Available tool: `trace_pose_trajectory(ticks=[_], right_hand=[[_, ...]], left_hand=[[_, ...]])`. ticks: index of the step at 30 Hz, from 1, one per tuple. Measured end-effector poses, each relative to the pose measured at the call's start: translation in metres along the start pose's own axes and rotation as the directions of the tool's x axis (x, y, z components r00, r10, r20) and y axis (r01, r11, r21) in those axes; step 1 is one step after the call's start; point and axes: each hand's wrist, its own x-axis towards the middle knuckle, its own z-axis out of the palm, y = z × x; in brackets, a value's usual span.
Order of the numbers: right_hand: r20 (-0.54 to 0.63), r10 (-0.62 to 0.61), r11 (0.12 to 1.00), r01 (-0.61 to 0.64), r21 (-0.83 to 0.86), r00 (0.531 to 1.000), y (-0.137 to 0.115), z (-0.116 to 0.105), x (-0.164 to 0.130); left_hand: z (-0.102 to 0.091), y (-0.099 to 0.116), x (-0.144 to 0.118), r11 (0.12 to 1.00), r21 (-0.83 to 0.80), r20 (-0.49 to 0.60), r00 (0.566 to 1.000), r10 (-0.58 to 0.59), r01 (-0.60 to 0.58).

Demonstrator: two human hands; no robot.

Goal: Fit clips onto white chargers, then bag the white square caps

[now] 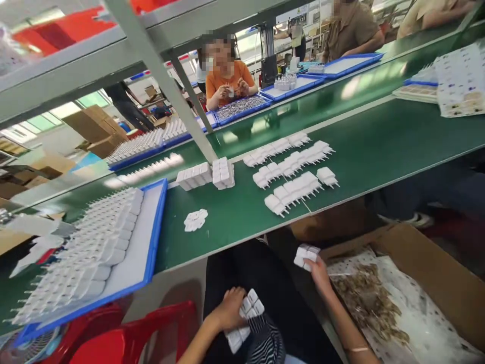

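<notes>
While the left hand [231, 308] presses a row of small white plastic plug housings [244, 318] on the lap, right-hand fingers [314, 263] grip a white housing cluster [306, 255] at two o'clock, nearer the green counter [364, 151].

We cannot see how many white plugs [242, 318] lie under our left hand [229, 308], which covers part of the row. Our right hand [318, 273] hides part of its plugs [306, 255]. The tray [151, 242] and box [435, 273] run past the frame's edge.
</notes>
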Motion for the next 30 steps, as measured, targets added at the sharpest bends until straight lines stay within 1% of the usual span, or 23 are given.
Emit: trace_pose_trajectory(ticks=[2, 3, 4, 5, 6, 7, 8, 9, 10, 11, 12, 13, 14, 16, 18, 21, 22, 23, 24, 26, 28, 29, 30], right_hand=[[-0.119, 0.006, 1.0, -0.003, 0.028, 0.993, -0.009, -0.02, -0.014], [-0.187, -0.014, 0.999, 0.024, 0.047, 0.982, -0.022, -0.03, -0.017], [-0.255, -0.051, 0.996, 0.066, 0.052, 0.966, -0.04, -0.038, -0.019], [-0.342, -0.121, 0.986, 0.153, 0.068, 0.932, -0.064, -0.043, -0.019], [-0.411, -0.23, 0.969, 0.249, -0.009, 0.882, -0.091, -0.045, -0.019], [-0.442, -0.361, 0.933, 0.314, -0.177, 0.822, -0.12, -0.042, -0.02], [-0.402, -0.478, 0.861, 0.327, -0.39, 0.781, -0.15, -0.034, -0.022], [-0.279, -0.559, 0.743, 0.322, -0.587, 0.781, -0.178, -0.021, -0.024], [-0.097, -0.589, 0.589, 0.343, -0.732, 0.803, -0.202, -0.004, -0.027], [0.117, -0.571, 0.417, 0.409, -0.812, 0.813, -0.221, 0.016, -0.03], [0.305, -0.508, 0.251, 0.477, -0.842, 0.806, -0.234, 0.037, -0.033], [0.455, -0.396, 0.099, 0.53, -0.842, 0.797, -0.242, 0.056, -0.035], [0.579, -0.254, -0.034, 0.591, -0.806, 0.775, -0.246, 0.074, -0.036], [0.666, -0.089, -0.112, 0.657, -0.745, 0.74, -0.247, 0.096, -0.032], [0.707, 0.017, -0.124, 0.704, -0.7, 0.707, -0.247, 0.102, -0.023], [0.757, 0.126, -0.105, 0.768, -0.632, 0.641, -0.255, 0.095, -0.005], [0.766, 0.139, -0.091, 0.778, -0.621, 0.628, -0.257, 0.092, 0.0], [0.769, 0.138, -0.077, 0.78, -0.62, 0.625, -0.259, 0.09, 0.004], [0.765, 0.124, -0.062, 0.774, -0.63, 0.632, -0.259, 0.089, 0.007], [0.739, 0.07, -0.03, 0.742, -0.67, 0.67, -0.254, 0.09, 0.01], [0.694, 0.0, 0.009, 0.694, -0.72, 0.72, -0.247, 0.094, 0.012], [0.667, -0.034, 0.031, 0.668, -0.744, 0.744, -0.244, 0.096, 0.014], [0.64, -0.067, 0.052, 0.643, -0.764, 0.765, -0.241, 0.097, 0.016]], left_hand=[[0.01, -0.005, -0.001, 0.997, -0.054, -0.019, 0.999, 0.048, -0.049], [0.013, -0.007, -0.001, 0.993, -0.088, -0.035, 0.997, 0.073, -0.075], [0.015, -0.009, -0.001, 0.987, -0.123, -0.052, 0.994, 0.095, -0.101], [0.018, -0.011, -0.002, 0.979, -0.159, -0.072, 0.991, 0.115, -0.125], [0.02, -0.013, -0.002, 0.969, -0.197, -0.095, 0.987, 0.13, -0.146], [0.023, -0.015, -0.003, 0.958, -0.235, -0.121, 0.983, 0.139, -0.164], [0.026, -0.016, -0.003, 0.945, -0.272, -0.148, 0.979, 0.144, -0.18], [0.03, -0.017, -0.004, 0.932, -0.306, -0.175, 0.974, 0.146, -0.194], [0.033, -0.018, -0.004, 0.918, -0.338, -0.202, 0.968, 0.147, -0.21], [0.036, -0.019, -0.004, 0.903, -0.365, -0.228, 0.962, 0.148, -0.226], [0.039, -0.019, -0.004, 0.889, -0.389, -0.255, 0.956, 0.148, -0.241], [0.041, -0.02, -0.005, 0.875, -0.41, -0.281, 0.949, 0.147, -0.257], [0.043, -0.02, -0.005, 0.861, -0.43, -0.306, 0.941, 0.144, -0.271], [0.047, -0.021, -0.005, 0.828, -0.475, -0.35, 0.928, 0.132, -0.297], [0.05, -0.022, -0.005, 0.782, -0.533, -0.387, 0.915, 0.113, -0.322], [0.051, -0.021, -0.01, 0.686, -0.626, -0.43, 0.898, 0.094, -0.372], [0.05, -0.019, -0.014, 0.648, -0.651, -0.441, 0.892, 0.101, -0.395], [0.047, -0.016, -0.02, 0.608, -0.671, -0.451, 0.885, 0.118, -0.424], [0.041, -0.012, -0.028, 0.567, -0.687, -0.461, 0.876, 0.142, -0.454], [0.02, 0.001, -0.046, 0.478, -0.708, -0.492, 0.848, 0.195, -0.52], [-0.014, 0.019, -0.064, 0.371, -0.708, -0.563, 0.797, 0.219, -0.601], [-0.035, 0.028, -0.069, 0.26, -0.699, -0.639, 0.745, 0.192, -0.666], [-0.059, 0.037, -0.072, 0.194, -0.656, -0.719, 0.682, 0.133, -0.73]])
